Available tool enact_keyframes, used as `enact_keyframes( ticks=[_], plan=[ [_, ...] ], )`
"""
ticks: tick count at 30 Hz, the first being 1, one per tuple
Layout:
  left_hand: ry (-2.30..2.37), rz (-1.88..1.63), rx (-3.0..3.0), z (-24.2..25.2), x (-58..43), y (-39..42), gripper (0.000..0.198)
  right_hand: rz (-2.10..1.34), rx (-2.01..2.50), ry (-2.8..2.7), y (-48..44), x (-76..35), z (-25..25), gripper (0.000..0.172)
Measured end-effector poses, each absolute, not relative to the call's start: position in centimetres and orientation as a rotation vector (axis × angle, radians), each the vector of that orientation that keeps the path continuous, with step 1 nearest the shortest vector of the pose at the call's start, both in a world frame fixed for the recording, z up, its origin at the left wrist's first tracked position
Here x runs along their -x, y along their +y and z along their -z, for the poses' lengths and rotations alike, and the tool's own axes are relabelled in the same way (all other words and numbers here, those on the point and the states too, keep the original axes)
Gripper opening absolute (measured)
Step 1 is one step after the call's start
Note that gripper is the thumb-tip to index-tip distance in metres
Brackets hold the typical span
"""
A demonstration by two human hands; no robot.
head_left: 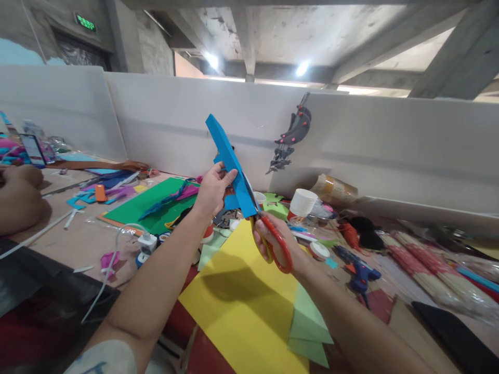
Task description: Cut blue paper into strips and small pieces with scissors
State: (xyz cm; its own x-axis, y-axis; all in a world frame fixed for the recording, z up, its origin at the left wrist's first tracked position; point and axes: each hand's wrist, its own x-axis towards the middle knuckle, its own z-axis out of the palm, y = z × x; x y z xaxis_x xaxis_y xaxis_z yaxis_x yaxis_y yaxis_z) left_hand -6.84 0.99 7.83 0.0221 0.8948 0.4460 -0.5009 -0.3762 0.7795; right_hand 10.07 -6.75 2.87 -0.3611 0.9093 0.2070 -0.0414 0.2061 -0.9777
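Note:
My left hand (pixel 213 189) pinches a folded strip of blue paper (pixel 224 143), which is held up and tilted over the work surface. Scissors (pixel 276 244) with one red and one yellow handle are gripped in my right hand (pixel 278 228). Their blades lie along the right edge of the blue paper, partly hidden by it. Below both hands a large yellow sheet (pixel 249 291) is spread out, with pale green sheets (pixel 310 327) showing from under its right side.
White paper cups (pixel 302 202) stand behind my right hand. A blue glue gun (pixel 362 275) and bundled sticks (pixel 424 265) lie to the right. Leftward are a green board (pixel 128 205), a white charger (pixel 147 242) with its cable, and another person's arm (pixel 19 200). A white partition (pixel 175 119) rises behind.

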Motion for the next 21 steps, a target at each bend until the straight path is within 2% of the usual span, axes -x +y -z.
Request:
enact_keyframes(
  ticks=[21],
  plan=[
    [0.475,-1.581,-1.151,-7.88,6.81,0.8,0.038,-1.222,0.907,-1.58,-7.0,-9.7,-2.89,0.041]
  ],
)
